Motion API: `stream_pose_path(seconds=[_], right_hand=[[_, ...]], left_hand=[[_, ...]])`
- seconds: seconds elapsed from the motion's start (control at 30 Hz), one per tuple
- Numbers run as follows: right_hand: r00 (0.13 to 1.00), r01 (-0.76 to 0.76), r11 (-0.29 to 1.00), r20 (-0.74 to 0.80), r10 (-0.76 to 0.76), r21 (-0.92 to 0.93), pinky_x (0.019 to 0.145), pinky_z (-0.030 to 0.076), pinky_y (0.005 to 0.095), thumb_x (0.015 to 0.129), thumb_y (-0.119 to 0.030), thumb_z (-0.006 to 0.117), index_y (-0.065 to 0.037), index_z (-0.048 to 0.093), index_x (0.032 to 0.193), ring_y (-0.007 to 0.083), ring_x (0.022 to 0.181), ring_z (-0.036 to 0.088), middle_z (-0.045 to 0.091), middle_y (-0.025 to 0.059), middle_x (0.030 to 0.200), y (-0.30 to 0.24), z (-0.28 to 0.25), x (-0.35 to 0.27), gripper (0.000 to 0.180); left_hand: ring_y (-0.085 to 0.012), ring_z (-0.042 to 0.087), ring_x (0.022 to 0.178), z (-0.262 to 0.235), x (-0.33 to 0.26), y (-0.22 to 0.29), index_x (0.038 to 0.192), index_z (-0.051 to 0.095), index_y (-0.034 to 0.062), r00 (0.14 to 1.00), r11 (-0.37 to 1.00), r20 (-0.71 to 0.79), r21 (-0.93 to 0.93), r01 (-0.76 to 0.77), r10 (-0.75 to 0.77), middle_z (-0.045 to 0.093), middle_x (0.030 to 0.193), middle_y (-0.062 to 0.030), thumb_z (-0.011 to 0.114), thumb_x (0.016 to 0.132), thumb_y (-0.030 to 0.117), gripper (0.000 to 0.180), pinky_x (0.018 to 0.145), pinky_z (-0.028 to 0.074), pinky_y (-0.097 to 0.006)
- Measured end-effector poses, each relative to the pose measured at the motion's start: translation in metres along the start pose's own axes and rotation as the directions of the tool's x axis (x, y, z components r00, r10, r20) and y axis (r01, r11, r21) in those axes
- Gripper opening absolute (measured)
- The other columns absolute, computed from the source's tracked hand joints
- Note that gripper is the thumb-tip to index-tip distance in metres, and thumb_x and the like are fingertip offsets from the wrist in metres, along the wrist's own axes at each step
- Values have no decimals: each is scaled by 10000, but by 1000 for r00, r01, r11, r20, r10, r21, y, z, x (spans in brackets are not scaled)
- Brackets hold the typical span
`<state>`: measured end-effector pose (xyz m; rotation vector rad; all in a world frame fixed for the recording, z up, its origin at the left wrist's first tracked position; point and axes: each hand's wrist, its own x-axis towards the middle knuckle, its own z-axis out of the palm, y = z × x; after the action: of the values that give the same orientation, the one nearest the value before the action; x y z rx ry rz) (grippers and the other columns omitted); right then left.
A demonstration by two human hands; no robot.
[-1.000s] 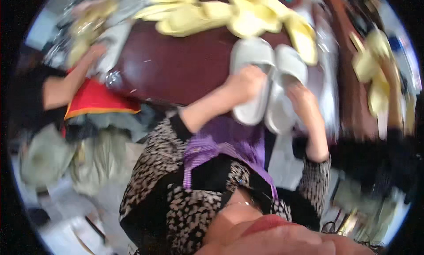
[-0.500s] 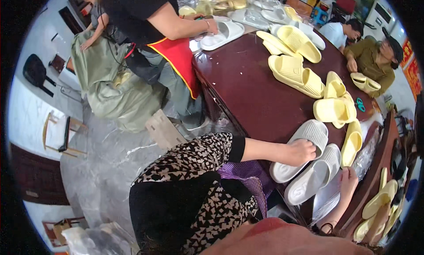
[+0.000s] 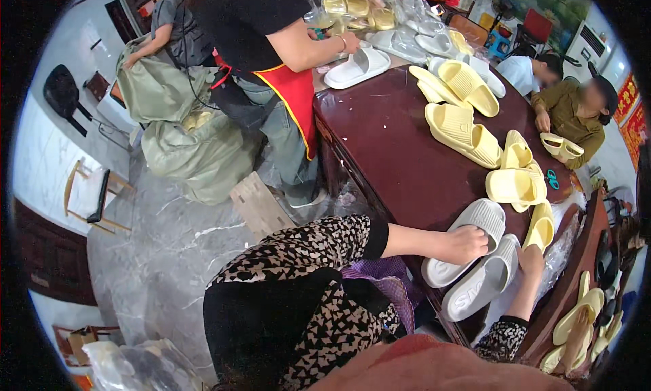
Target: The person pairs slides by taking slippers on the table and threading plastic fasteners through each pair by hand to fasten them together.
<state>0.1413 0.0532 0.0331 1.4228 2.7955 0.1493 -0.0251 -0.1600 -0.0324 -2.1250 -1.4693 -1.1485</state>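
Note:
Two light grey slide slippers lie side by side at the table's near right corner. My left hand (image 3: 468,244) is closed at the strap opening of the left grey slipper (image 3: 444,272), fingers curled against the band. The right grey slipper (image 3: 475,297) lies between my hands, sole bed facing up. My right hand (image 3: 531,261) is beside it, fingers closed around the near end of a yellow slipper (image 3: 542,223); its fingertips are partly hidden. Just beyond lie crossed yellow slippers (image 3: 517,186).
More yellow slippers (image 3: 463,135) line the dark red table (image 3: 380,143). A co-worker in a red apron (image 3: 290,103) handles a white slipper (image 3: 357,68) at the far left. Another person (image 3: 576,120) holds a yellow slipper across the table. Slippers fill a rack (image 3: 582,316) at right.
My right hand has moved forward onto the yellow slipper's near end. My left hand stays at the grey slipper's strap. The whole view has shifted slightly.

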Motion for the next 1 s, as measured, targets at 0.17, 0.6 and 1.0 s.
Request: stream_pose_path(seconds=[0.17,0.6,1.0], right_hand=[[999,37,999,-27,-38,-31,737,477,480,763,-247,610,53,626,828,421,839,615,622,286,859,9,12,7,308],[949,172,949,-304,-87,264,648,466,436,792,-66,524,-11,534,1057,372,715,602,609,219,751,17,27,13,270],[994,103,501,-101,-31,859,436,330,208,829,-44,555,8,564,1022,72,475,432,515,13,609,-32,12,22,200]], left_hand=[[-245,561,710,7,1,-3,683,565,63,999,1000,36,9,-3,3,556,714,-84,538,710,154,99,660,457,-360],[-254,565,710,11,5,-11,664,564,61,996,999,79,-8,45,-44,561,716,-92,535,712,161,114,663,461,-369],[-260,507,754,12,2,-14,720,496,61,996,995,72,-87,54,-47,491,771,-83,491,759,156,103,674,422,-372]])
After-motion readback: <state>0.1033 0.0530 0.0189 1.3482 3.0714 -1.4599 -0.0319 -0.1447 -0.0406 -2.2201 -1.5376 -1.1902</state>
